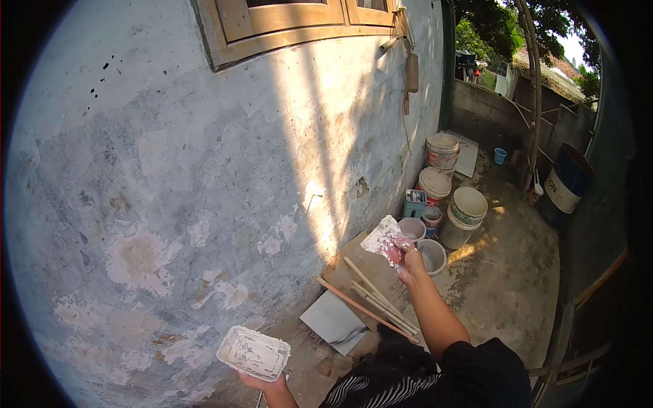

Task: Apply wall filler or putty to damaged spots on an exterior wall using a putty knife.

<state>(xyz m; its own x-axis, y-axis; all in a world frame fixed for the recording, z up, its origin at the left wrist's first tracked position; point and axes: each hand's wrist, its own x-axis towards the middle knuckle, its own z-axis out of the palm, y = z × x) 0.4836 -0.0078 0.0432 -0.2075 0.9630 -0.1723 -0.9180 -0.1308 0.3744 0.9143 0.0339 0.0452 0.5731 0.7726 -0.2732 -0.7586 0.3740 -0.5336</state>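
My left hand [272,387] holds a shallow rectangular tub [254,353] from below, near the foot of the wall. White putty coats its inside and rim; most of my fingers are hidden under it. Farther forward and to the right, my right hand [411,265] is closed around the reddish handle of a putty knife [379,236]. The knife's broad blade is caked with white putty and points toward the wall, apart from it in the picture. White smears mark my right fingers. The blue-grey wall [170,217] on the left carries several pale putty patches.
Wooden sticks [381,302] and a grey sheet [333,319] lie on the ground by the wall. Several buckets [469,207] stand ahead, with a blue pail [500,156] beyond. A drum [566,180] stands at the right. The window frame [286,35] is above.
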